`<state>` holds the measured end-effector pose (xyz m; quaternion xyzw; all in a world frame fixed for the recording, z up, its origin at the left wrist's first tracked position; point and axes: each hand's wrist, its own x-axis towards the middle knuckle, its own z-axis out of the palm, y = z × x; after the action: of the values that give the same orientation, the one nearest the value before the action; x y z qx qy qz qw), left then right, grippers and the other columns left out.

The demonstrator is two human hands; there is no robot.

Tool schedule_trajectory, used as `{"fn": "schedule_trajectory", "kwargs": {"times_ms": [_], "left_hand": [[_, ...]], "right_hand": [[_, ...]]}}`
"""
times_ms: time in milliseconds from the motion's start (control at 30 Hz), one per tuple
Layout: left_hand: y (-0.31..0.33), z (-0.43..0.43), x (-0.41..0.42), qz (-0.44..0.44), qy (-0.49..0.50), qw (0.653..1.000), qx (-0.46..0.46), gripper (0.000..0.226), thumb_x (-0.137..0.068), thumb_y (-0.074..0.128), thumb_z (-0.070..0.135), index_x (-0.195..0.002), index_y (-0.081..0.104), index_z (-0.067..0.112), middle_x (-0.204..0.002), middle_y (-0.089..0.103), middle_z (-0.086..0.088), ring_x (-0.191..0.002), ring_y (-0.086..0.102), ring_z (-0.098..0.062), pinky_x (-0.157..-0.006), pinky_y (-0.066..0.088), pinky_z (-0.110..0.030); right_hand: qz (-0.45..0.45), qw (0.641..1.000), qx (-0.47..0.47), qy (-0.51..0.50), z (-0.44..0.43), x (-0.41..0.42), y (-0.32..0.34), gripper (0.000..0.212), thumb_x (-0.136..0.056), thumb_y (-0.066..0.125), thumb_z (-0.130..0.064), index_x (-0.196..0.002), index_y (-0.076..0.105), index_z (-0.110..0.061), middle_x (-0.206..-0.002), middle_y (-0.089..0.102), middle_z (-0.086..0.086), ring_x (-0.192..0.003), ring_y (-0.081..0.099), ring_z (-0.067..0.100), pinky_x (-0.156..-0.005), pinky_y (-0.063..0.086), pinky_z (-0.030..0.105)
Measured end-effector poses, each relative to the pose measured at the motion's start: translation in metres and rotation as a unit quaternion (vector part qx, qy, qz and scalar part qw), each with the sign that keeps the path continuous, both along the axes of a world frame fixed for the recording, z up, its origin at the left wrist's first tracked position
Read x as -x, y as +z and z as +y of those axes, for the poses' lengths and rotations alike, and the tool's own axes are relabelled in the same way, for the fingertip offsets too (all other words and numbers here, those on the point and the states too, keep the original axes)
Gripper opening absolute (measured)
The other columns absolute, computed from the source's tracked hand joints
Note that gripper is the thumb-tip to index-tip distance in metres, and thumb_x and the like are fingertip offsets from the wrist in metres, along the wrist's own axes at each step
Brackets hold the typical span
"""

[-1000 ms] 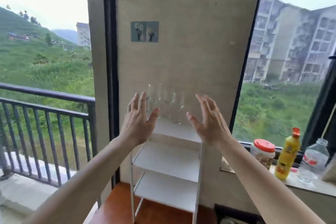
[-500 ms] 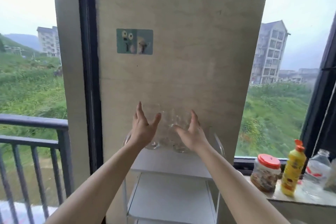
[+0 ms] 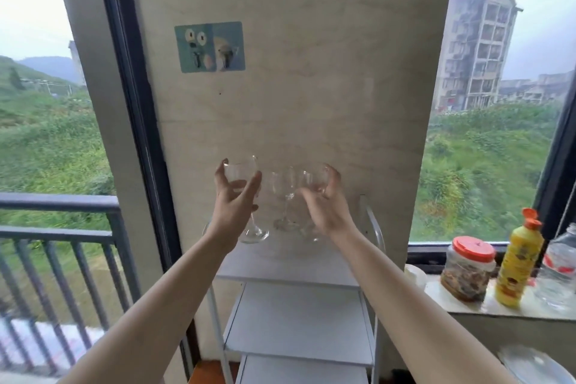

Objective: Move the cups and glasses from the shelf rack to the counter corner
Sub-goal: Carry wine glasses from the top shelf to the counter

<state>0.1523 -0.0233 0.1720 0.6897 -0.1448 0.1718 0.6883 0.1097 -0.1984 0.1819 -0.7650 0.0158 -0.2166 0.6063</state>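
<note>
Three clear stemmed wine glasses stand on the top shelf of a white shelf rack point(image 3: 293, 265) against a beige wall panel. My left hand point(image 3: 232, 206) is wrapped around the bowl of the left glass point(image 3: 241, 171), thumb in front and fingers behind. My right hand point(image 3: 324, 206) is closed on the bowl of the right glass point(image 3: 316, 179). The middle glass point(image 3: 285, 187) stands free between my hands. Whether the held glasses' feet still touch the shelf is unclear.
Lower white shelves point(image 3: 299, 318) sit below. To the right, a ledge point(image 3: 467, 310) holds a red-lidded jar point(image 3: 469, 268), a yellow bottle point(image 3: 519, 265) and a clear plastic bottle point(image 3: 559, 271). A glass lid point(image 3: 530, 365) lies at the lower right. A balcony railing point(image 3: 56, 227) is outside on the left.
Both hands have moved forward from open, spread poses and closed around the bowls of the left and right glasses. The view has shifted closer to the rack's top shelf.
</note>
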Motion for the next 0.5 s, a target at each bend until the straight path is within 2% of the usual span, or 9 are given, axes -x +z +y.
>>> {"fn": "schedule_trajectory", "kwargs": {"times_ms": [100,200,267,367,500], "left_hand": [[0.014,0.004,0.017,-0.027,-0.012,0.999,0.031,0.084,-0.079,0.069,0.055,-0.147,0.021,0.038,-0.113,0.061,-0.013,-0.094,0.066,-0.017,-0.08,0.057,-0.038],[0.028,0.003,0.038,-0.047,-0.011,0.998,0.04,0.085,-0.071,0.07,0.061,-0.142,0.03,0.039,-0.116,0.062,-0.015,-0.092,0.066,-0.016,-0.074,0.053,-0.034],[0.034,0.0,0.054,-0.063,-0.009,0.997,0.047,0.079,-0.069,0.072,0.062,-0.137,0.038,0.039,-0.112,0.066,-0.016,-0.085,0.066,-0.014,-0.07,0.05,-0.034],[0.036,-0.005,0.074,-0.083,-0.021,0.994,0.067,0.069,-0.071,0.075,0.056,-0.131,0.046,0.035,-0.093,0.067,-0.011,-0.071,0.062,-0.011,-0.061,0.046,-0.028],[0.025,-0.016,0.097,-0.082,-0.065,0.988,0.109,0.057,-0.08,0.073,0.043,-0.129,0.049,0.027,-0.074,0.059,0.006,-0.061,0.052,-0.009,-0.055,0.041,-0.028]], "right_hand": [[-0.03,0.996,-0.078,0.03,0.0,0.01,0.012,0.061,-0.09,0.067,-0.034,-0.142,0.036,-0.036,-0.099,0.066,-0.004,-0.073,0.063,0.016,-0.077,0.057,0.04],[-0.065,0.991,-0.102,0.05,-0.004,0.022,0.023,0.048,-0.087,0.066,-0.031,-0.13,0.044,-0.039,-0.072,0.067,-0.013,-0.065,0.059,0.011,-0.075,0.054,0.04],[-0.083,0.991,-0.097,0.051,-0.007,0.033,0.03,0.048,-0.079,0.063,-0.027,-0.125,0.05,-0.036,-0.065,0.064,-0.013,-0.065,0.058,0.012,-0.073,0.051,0.039],[-0.098,0.989,-0.09,0.058,-0.011,0.056,0.034,0.054,-0.068,0.056,-0.015,-0.122,0.055,-0.025,-0.064,0.056,-0.007,-0.066,0.052,0.018,-0.064,0.045,0.034],[-0.11,0.987,-0.106,0.051,-0.014,0.096,0.033,0.052,-0.064,0.054,-0.011,-0.114,0.058,-0.026,-0.081,0.054,0.01,-0.074,0.052,0.023,-0.064,0.042,0.036]]}}
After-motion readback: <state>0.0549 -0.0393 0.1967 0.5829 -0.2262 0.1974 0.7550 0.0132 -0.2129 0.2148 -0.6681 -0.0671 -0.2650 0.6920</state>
